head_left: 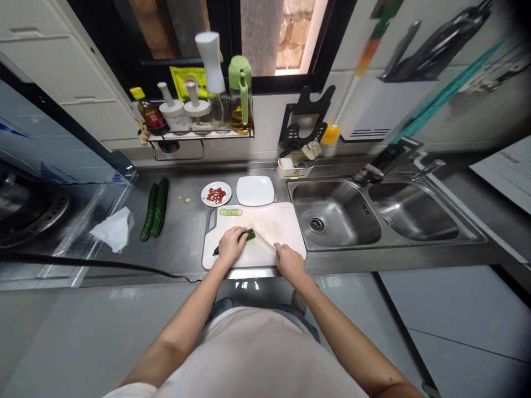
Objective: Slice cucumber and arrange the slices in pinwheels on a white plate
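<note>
On the white cutting board [265, 254] lies a piece of dark green cucumber [250, 234], tilted toward the upper right. My left hand [231, 244] is closed over its middle, hiding part of it; the tapered end shows at the lower left. In my right hand [290, 261] is the handle of a knife [263, 235]. The thin blade points up and left, its tip close to the cucumber's right end; whether they touch I cannot tell. A short row of overlapping cucumber slices [230, 212] lies at the board's upper left.
Behind the board stand a small plate [208, 200] of chopped red pieces and a square white plate [255, 191]. Two whole cucumbers [155, 209] and a crumpled white tissue [113, 229] lie left. A double sink [338, 218] adjoins the right. A condiment rack [199, 134] hangs above.
</note>
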`<state>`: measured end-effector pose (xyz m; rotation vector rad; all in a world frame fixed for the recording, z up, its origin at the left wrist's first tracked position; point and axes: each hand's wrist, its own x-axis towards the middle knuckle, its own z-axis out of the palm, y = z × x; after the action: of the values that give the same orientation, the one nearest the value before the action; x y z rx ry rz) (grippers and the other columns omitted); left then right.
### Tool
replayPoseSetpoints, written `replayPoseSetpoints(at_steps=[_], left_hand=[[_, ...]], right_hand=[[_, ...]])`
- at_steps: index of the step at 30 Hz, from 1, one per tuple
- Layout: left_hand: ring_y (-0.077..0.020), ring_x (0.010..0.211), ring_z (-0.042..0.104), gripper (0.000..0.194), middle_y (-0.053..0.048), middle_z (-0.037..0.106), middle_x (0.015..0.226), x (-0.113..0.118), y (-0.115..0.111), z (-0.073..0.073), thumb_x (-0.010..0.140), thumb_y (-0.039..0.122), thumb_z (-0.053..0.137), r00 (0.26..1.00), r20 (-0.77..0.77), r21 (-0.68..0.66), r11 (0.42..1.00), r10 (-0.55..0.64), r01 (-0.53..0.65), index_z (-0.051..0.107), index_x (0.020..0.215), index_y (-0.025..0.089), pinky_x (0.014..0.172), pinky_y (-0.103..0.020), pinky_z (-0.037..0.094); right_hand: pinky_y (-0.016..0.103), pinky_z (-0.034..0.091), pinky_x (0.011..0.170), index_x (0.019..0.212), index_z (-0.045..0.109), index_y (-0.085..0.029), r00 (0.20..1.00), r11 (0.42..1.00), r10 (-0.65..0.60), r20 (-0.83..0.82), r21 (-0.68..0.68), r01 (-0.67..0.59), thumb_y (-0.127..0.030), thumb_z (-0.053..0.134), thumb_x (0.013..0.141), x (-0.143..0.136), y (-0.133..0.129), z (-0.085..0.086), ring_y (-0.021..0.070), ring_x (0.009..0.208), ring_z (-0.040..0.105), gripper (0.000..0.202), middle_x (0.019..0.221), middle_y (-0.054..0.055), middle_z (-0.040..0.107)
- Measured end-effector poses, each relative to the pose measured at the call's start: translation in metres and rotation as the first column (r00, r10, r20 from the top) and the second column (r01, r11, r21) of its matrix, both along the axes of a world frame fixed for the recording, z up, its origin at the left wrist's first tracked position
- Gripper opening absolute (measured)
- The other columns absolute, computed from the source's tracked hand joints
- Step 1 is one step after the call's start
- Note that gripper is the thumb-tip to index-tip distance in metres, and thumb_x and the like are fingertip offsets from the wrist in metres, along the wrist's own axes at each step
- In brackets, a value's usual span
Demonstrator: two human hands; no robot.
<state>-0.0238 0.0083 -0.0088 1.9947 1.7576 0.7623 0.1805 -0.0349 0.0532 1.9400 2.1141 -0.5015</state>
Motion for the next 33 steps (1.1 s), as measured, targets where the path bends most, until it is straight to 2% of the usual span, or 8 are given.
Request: replayPoseSetpoints(at_steps=[5, 8, 12, 16, 20, 26, 29, 33], left_hand=[[-0.0188, 0.104, 0.062, 0.028, -0.005, 0.070, 0.111, -0.013, 0.005, 0.003, 0.093, 0.032, 0.048, 0.974, 0.182, -0.014, 0.991, 0.135, -0.135, 0.069, 0.108, 0.022, 0.094, -0.031, 0.047], [-0.0178, 0.100, 0.064, 0.028, -0.005, 0.070, 0.109, -0.016, 0.010, 0.008, 0.092, 0.033, 0.049, 0.944, 0.281, -0.055, 0.985, 0.172, -0.163, 0.069, 0.107, 0.021, 0.090, -0.030, 0.049], [-0.0179, 0.101, 0.064, 0.028, -0.005, 0.070, 0.111, -0.013, 0.014, 0.017, 0.089, 0.037, 0.054, 0.932, 0.350, -0.121, 0.991, 0.095, -0.056, 0.070, 0.106, 0.021, 0.085, -0.029, 0.051], [-0.0199, 0.102, 0.064, 0.032, -0.006, 0.070, 0.111, -0.004, 0.010, 0.029, 0.082, 0.041, 0.064, 0.959, 0.280, -0.134, 0.987, -0.046, 0.087, 0.070, 0.107, 0.021, 0.090, -0.031, 0.049], [-0.0214, 0.102, 0.063, 0.031, -0.005, 0.071, 0.105, 0.003, 0.008, 0.038, 0.080, 0.042, 0.066, 0.966, 0.193, -0.170, 0.964, -0.173, 0.207, 0.072, 0.103, 0.022, 0.092, -0.033, 0.047], [-0.0188, 0.093, 0.062, 0.016, -0.003, 0.071, 0.094, 0.009, 0.011, 0.041, 0.080, 0.032, 0.064, 0.959, 0.165, -0.164, 0.952, -0.231, 0.258, 0.071, 0.089, 0.022, 0.086, -0.030, 0.046], [-0.0166, 0.086, 0.062, 0.009, -0.002, 0.070, 0.088, 0.012, 0.013, 0.037, 0.078, 0.025, 0.063, 0.964, 0.177, -0.151, 0.963, -0.196, 0.224, 0.070, 0.082, 0.021, 0.081, -0.028, 0.046], [-0.0139, 0.072, 0.061, 0.011, 0.000, 0.069, 0.078, 0.012, 0.021, 0.027, 0.078, 0.028, 0.061, 0.967, 0.250, -0.205, 0.974, -0.041, 0.094, 0.069, 0.082, 0.020, 0.070, -0.025, 0.046]], right_hand=[[0.031, 0.030, 0.076, 0.122, 0.058, -0.026, 0.997, 0.975, 0.057, 0.056, 0.211, -0.068, -0.016, 0.039, 0.094, 0.006, -0.002, -0.002, 0.0195, 0.090, 0.054, 0.036, 0.106, 0.010, 0.059], [0.033, 0.028, 0.076, 0.127, 0.057, -0.027, 0.996, 0.947, 0.066, 0.061, 0.312, -0.082, -0.016, 0.041, 0.093, 0.009, -0.002, -0.005, 0.0203, 0.089, 0.050, 0.039, 0.110, 0.011, 0.058], [0.034, 0.026, 0.075, 0.126, 0.059, -0.026, 0.996, 0.898, 0.074, 0.050, 0.432, -0.089, -0.017, 0.043, 0.093, 0.012, -0.003, -0.011, 0.0203, 0.086, 0.047, 0.037, 0.113, 0.010, 0.057], [0.034, 0.026, 0.076, 0.123, 0.061, -0.025, 0.994, 0.843, 0.097, 0.042, 0.527, -0.104, -0.019, 0.045, 0.093, 0.013, -0.004, -0.015, 0.0203, 0.085, 0.045, 0.034, 0.114, 0.011, 0.057], [0.033, 0.026, 0.076, 0.121, 0.062, -0.025, 0.991, 0.812, 0.132, 0.032, 0.569, -0.127, -0.017, 0.047, 0.091, 0.014, -0.004, -0.015, 0.0199, 0.085, 0.044, 0.034, 0.113, 0.010, 0.056], [0.033, 0.026, 0.077, 0.119, 0.062, -0.026, 0.991, 0.817, 0.136, 0.014, 0.564, -0.120, -0.017, 0.047, 0.091, 0.014, -0.006, -0.015, 0.0197, 0.086, 0.044, 0.032, 0.112, 0.010, 0.056], [0.033, 0.026, 0.076, 0.119, 0.062, -0.025, 0.991, 0.831, 0.136, 0.011, 0.543, -0.121, -0.017, 0.047, 0.091, 0.016, -0.007, -0.017, 0.0197, 0.086, 0.044, 0.033, 0.113, 0.010, 0.056], [0.032, 0.026, 0.076, 0.120, 0.063, -0.025, 0.993, 0.856, 0.115, 0.000, 0.507, -0.099, -0.017, 0.048, 0.091, 0.020, -0.007, -0.021, 0.0196, 0.086, 0.045, 0.033, 0.112, 0.010, 0.056]])
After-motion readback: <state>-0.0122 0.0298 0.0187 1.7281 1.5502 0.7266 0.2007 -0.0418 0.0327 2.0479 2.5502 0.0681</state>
